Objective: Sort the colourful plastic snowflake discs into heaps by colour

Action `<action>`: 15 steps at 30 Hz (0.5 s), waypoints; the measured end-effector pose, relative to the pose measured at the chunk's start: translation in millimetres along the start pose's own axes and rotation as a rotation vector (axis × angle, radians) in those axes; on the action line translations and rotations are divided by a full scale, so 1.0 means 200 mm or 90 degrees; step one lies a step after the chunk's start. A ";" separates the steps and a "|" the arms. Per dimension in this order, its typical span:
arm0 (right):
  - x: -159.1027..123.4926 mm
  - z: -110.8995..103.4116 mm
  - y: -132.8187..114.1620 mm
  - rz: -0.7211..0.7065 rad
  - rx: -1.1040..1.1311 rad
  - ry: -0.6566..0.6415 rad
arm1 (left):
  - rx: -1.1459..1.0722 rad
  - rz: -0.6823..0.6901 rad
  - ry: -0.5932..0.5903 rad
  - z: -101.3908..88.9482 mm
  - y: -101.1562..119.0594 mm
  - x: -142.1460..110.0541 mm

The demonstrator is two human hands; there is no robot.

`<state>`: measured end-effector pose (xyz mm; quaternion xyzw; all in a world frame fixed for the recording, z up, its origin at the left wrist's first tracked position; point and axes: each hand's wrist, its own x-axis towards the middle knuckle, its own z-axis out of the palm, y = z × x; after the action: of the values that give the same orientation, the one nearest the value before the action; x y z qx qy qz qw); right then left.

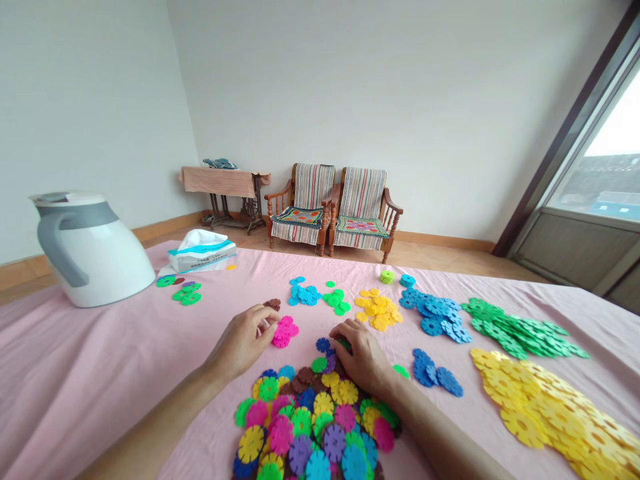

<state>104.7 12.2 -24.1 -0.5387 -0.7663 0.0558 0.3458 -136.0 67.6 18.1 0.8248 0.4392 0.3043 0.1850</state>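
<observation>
My left hand [243,341]: curled beside a brown plastic disc [273,304], grip unclear
My right hand [363,360]: cupped over a green plastic disc [343,344], grip unclear

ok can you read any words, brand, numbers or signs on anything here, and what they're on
nothing can be read: the tissue box has a blue band and pale packaging, but any print on it is too small and blurred to make out, and the white jug shows no lettering on the side in view
</observation>
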 end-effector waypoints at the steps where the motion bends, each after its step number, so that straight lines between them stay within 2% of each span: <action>1: 0.00 0.00 0.00 -0.001 0.000 0.000 | -0.008 0.005 -0.026 -0.01 0.02 0.00; 3: 0.00 0.00 0.00 -0.003 0.000 0.001 | -0.040 0.027 -0.147 -0.04 0.06 -0.02; 6: 0.00 0.00 0.00 -0.004 -0.002 0.006 | -0.097 0.064 -0.427 -0.06 0.13 -0.07; 7: 0.00 0.00 0.00 -0.003 -0.003 0.007 | -0.096 0.076 -0.487 -0.06 0.15 -0.08; 9: 0.00 0.00 0.00 -0.003 -0.004 0.007 | -0.058 0.113 -0.516 -0.05 0.19 -0.11; 12: 0.00 0.00 0.00 -0.003 -0.007 0.003 | 0.003 0.163 -0.473 -0.05 0.22 -0.14; 15: 0.00 0.00 0.00 -0.002 -0.009 0.003 | 0.004 0.150 -0.478 -0.05 0.24 -0.15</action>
<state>103.9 12.1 -24.5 -0.5400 -0.7667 0.0486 0.3439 -125.9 17.7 42.4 0.9239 0.2442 -0.0010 0.2944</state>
